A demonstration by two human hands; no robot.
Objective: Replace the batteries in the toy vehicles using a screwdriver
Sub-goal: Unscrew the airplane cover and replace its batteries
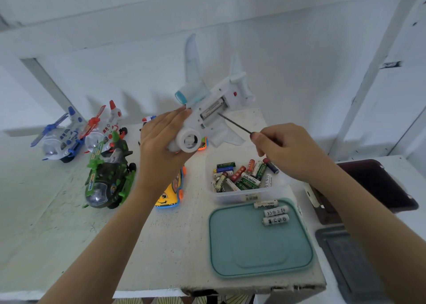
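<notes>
White table (57, 223) below, left hand (161, 140) curled around upturned toy plane (214, 100), right hand (283, 149) pinching screwdriver (235, 123)

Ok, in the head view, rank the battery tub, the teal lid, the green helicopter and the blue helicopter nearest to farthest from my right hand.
From the right hand:
1. Battery tub, just below it.
2. Teal lid, toward the table's front edge.
3. Green helicopter, across on the left.
4. Blue helicopter, far left.
</notes>
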